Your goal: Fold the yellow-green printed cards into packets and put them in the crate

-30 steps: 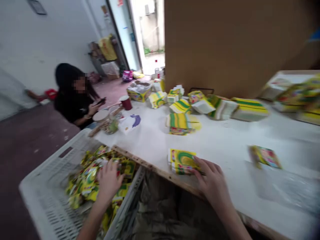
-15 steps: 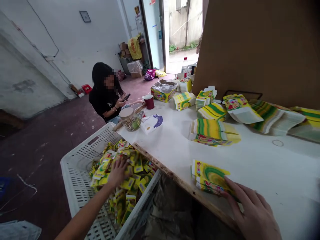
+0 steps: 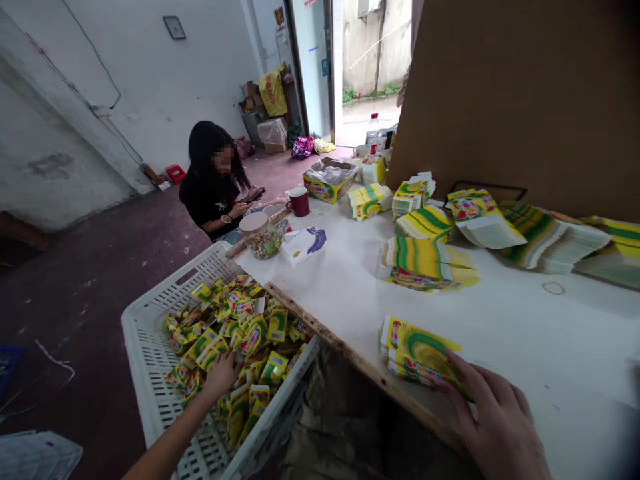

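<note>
My left hand (image 3: 223,375) reaches into a white plastic crate (image 3: 145,353), resting on a heap of small yellow-and-green packs (image 3: 253,337). Its fingers are partly visible and loosely bent, with no pack clearly gripped. On the white table, my right hand (image 3: 495,410) is closed on the near end of a stack of flat yellow-and-green printed cartons (image 3: 420,350), with the thumb at the near side and fingers over the top. The stack lies near the table's wooden edge.
More carton stacks (image 3: 417,260) lie farther back on the table (image 3: 345,293), before a brown board (image 3: 510,100). A tissue box (image 3: 303,245), a lidded jar (image 3: 260,240) and a red mug (image 3: 299,201) stand at the far left corner. A seated person (image 3: 213,180) holds a phone beyond the crate.
My left hand has drawn back toward me over the heap, and the packs now lie more spread out toward the crate's left side. My right hand stays at the carton stack.
</note>
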### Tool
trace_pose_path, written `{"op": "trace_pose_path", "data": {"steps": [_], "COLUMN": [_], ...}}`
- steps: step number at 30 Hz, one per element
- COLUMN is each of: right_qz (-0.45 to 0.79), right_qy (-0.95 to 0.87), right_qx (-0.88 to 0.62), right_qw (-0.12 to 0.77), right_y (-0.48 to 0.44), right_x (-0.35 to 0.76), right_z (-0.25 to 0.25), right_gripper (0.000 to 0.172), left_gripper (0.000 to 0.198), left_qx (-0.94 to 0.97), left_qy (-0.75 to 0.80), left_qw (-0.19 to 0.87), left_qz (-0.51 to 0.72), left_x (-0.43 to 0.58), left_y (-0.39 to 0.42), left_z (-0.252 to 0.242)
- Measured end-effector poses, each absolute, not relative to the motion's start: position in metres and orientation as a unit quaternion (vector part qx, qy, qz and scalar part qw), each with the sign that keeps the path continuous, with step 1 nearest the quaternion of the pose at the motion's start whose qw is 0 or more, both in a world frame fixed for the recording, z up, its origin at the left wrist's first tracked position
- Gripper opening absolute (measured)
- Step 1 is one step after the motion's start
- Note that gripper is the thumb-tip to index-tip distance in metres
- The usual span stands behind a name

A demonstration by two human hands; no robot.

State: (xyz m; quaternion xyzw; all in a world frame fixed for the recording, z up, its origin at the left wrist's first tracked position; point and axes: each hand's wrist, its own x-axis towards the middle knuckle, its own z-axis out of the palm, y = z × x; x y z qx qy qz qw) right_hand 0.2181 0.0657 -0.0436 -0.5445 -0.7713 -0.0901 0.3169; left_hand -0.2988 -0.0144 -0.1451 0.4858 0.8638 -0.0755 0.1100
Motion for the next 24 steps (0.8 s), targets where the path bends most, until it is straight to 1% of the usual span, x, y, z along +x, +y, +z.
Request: {"op": "trace_pose_path", "data": {"steps": [2,4,7,9,10,11,12,13,15,16,18,19,22,24], "right_qz": [-0.085,-0.064,0.021,0.088,0.122,0.158,0.194,0.232,0.305,0.338,0.400,0.429,0.490,0.503], "right_qy": [-0.752,-0.735,-0.708,-0.672,-0.647,-0.622,-0.598,-0.578,-0.557,-0.551,-0.543,-0.536,-0.496,-0.482], "right_qx": [-0.559,-0.567,-0.580,-0.598,-0.606,-0.608,-0.602,-0.589,-0.546,-0.523,-0.483,-0.468,-0.445,-0.447], "right_qw": [0.338,0.367,0.403,0.428,0.446,0.468,0.492,0.515,0.547,0.555,0.558,0.557,0.562,0.562], "right_y": [0.064,0.060,0.055,0.051,0.048,0.044,0.039,0.035,0.024,0.019,0.009,0.005,-0.003,-0.006], "right_x": [0.215,0.213,0.214,0.214,0.214,0.212,0.208,0.204,0.191,0.184,0.170,0.165,0.154,0.151], "right_z": [-0.041,-0.039,-0.033,-0.025,-0.019,-0.012,-0.004,0.004,0.017,0.022,0.026,0.026,0.021,0.018], "right_gripper": [0.039,0.036,0.027,0.024,0.024,0.027,0.029,0.032,0.034,0.033,0.032,0.031,0.027,0.025], "left_gripper": [0.030,0.034,0.047,0.051,0.051,0.050,0.048,0.049,0.061,0.068,0.068,0.068,0.079,0.077], "left_qx": [0.467,0.455,0.470,0.508,0.531,0.558,0.581,0.615,0.644,0.620,0.517,0.503,0.433,0.351], "left_qy": [0.879,0.884,0.859,0.814,0.785,0.747,0.680,0.603,0.468,0.412,0.305,0.284,0.251,0.237], "left_qw": [0.098,0.080,0.064,0.091,0.113,0.149,0.212,0.274,0.383,0.456,0.615,0.631,0.651,0.668], "left_qz": [-0.012,0.064,0.191,0.267,0.297,0.330,0.394,0.427,0.468,0.488,0.511,0.518,0.570,0.612], "left_x": [-0.296,-0.294,-0.272,-0.237,-0.213,-0.185,-0.156,-0.125,-0.067,-0.042,0.000,0.016,0.046,0.055], "left_y": [-0.017,-0.011,0.007,0.016,0.018,0.019,0.018,0.017,0.015,0.015,0.015,0.016,0.017,0.018], "left_z": [-0.132,-0.111,-0.075,-0.051,-0.039,-0.027,-0.017,-0.007,0.006,0.010,0.014,0.015,0.017,0.020]}}
